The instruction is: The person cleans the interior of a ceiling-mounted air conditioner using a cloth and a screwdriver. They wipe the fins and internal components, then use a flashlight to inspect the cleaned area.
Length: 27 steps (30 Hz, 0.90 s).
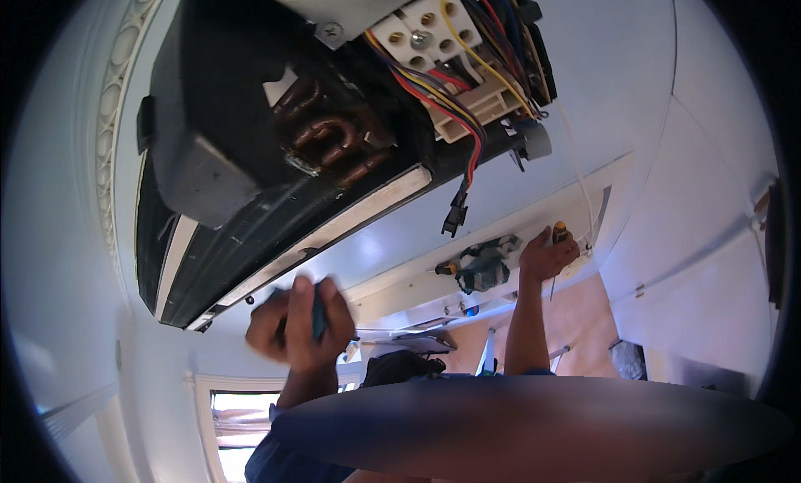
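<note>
My left hand (296, 324), slightly blurred, is raised below the lower edge of an opened wall air conditioner unit (275, 249). Its fingers close around a dark teal object (319, 313); the kind cannot be made out. Farther right, my right hand (544, 256) grips a screwdriver (560, 231) with a yellow-and-black handle, its thin shaft pointing down. A white terminal block (425, 31) with brass screws sits at the unit's right end. Several coloured wires run from there, and a black plug connector (454, 216) dangles from one bundle. Bent copper pipes (334, 141) show inside the dark housing.
A long white ledge (384, 295) lies beyond my hands, bearing a crumpled grey-green cloth (484, 266) and a second yellow-handled tool (446, 268). A thin white cord (576, 162) hangs near my right hand. A window (238, 425) is at lower left.
</note>
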{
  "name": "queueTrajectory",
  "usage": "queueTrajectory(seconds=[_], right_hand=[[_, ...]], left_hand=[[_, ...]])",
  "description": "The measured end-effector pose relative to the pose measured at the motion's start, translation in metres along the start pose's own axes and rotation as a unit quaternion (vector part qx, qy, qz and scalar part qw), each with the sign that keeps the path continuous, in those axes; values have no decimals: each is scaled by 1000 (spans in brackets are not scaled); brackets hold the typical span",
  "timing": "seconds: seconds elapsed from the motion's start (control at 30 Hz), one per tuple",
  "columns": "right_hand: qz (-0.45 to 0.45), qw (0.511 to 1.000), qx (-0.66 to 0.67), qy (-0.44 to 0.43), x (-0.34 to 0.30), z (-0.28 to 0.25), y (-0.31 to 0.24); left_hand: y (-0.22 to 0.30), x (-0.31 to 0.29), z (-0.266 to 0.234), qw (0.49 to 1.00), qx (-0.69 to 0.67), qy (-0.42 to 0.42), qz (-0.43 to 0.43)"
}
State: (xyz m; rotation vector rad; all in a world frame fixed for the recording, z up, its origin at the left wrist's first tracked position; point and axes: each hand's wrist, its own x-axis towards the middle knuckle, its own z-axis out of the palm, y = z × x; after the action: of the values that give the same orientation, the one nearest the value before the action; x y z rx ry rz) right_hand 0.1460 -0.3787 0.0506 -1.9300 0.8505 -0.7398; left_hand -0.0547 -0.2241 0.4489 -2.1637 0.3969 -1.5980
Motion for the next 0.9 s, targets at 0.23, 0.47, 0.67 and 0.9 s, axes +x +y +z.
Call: queueTrajectory(seconds=[0.23,0.47,0.67,0.9], right_hand=[[8,1000,-3,-10,3,-4,-4],[-1,1000,-5,-10,2,-6,-7],[-6,1000,5,-6,1,-6,-7],[0,1000,2,-12,-1,-10,-11]], left_hand=[[38,42,39,993,-34,49,-99],[59,46,33,970,-115,27,-214],[63,49,42,961,-149,77,-221],[57,42,42,958,-176,69,-214]])
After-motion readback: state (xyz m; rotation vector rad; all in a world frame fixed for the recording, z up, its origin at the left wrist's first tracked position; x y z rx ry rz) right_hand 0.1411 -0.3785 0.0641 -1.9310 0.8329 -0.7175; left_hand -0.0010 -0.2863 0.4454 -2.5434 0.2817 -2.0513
